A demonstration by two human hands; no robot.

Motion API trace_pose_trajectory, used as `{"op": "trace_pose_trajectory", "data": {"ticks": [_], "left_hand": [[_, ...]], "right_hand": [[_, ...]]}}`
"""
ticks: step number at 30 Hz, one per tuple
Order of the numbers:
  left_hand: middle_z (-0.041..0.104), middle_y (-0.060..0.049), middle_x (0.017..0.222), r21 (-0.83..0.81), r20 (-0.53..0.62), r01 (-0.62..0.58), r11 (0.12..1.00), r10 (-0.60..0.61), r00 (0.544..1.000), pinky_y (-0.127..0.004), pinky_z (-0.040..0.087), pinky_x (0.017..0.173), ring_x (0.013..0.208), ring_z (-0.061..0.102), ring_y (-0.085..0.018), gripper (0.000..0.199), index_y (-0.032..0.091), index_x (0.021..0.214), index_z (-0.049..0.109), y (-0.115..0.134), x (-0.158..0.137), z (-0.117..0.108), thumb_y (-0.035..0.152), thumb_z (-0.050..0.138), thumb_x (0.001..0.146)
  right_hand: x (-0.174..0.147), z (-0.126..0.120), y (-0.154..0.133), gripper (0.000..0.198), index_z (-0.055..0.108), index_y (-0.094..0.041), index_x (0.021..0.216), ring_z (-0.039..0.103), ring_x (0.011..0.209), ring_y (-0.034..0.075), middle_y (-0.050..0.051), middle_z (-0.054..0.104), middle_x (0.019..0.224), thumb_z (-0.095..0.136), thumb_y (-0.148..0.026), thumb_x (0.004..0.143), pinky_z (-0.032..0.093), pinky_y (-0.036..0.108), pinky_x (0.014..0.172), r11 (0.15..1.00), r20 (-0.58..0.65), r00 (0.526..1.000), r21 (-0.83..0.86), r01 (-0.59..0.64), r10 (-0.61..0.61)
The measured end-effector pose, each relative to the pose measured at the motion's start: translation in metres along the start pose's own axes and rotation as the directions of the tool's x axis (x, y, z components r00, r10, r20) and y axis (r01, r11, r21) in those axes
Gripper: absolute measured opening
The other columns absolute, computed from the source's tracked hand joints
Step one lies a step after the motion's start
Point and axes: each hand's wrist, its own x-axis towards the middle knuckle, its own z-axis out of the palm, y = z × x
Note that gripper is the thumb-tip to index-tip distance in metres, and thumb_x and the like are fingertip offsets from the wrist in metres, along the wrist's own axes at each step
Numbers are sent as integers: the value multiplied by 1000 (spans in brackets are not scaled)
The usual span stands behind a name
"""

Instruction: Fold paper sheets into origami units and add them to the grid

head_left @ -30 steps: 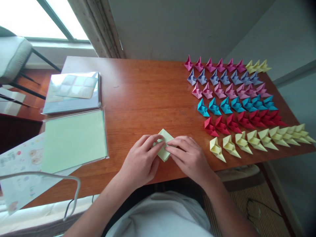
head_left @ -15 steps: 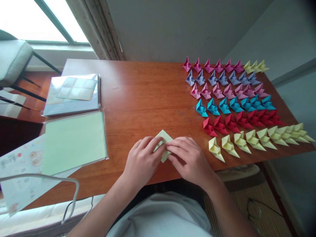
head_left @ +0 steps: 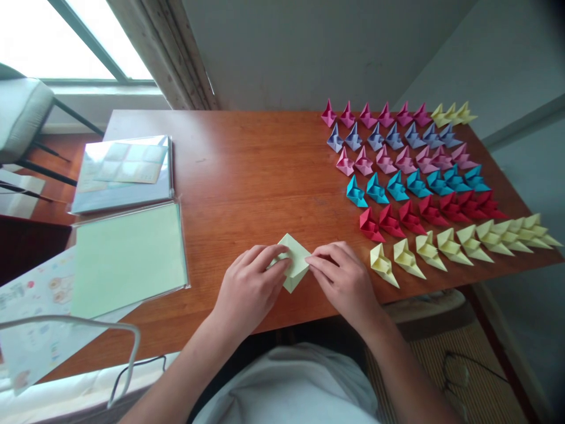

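A small pale green paper point(head_left: 296, 259), folded into a diamond shape, is between my hands close to the table's front edge. My left hand point(head_left: 253, 280) grips its left side, thumb and fingers closed on the paper. At the right corner, the fingertips of my right hand point(head_left: 344, 277) pinch the paper. Part of its left side is hidden under my left fingers. To the right of my right hand stands a row of pale yellow folded paper boats point(head_left: 426, 250).
Rows of folded paper in red point(head_left: 411, 219), blue point(head_left: 397, 186), pink point(head_left: 384, 160), lilac point(head_left: 394, 136) and magenta point(head_left: 367, 116) cover the wooden table's point(head_left: 247, 171) right side. Packs of green sheets point(head_left: 130, 256) lie at left, beside a white cable point(head_left: 135, 347).
My right hand has slid from the paper's middle out to its right corner, so more of the paper's face shows. My left hand keeps its grip. The view has shifted slightly.
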Motion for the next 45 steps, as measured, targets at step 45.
{"op": "trace_pose_trajectory", "data": {"ticks": [45], "left_hand": [[76, -4, 110, -104, -113, 277, 955, -288, 951, -31, 55, 83, 97, 70, -20, 25, 20, 118, 66, 10, 7, 11, 21, 59, 94]], "right_hand": [[32, 0, -11, 19, 65, -22, 74, 57, 76, 18, -1, 66, 73, 69, -29, 91, 37, 31, 75, 937, 110, 931, -2, -350, 348]]}}
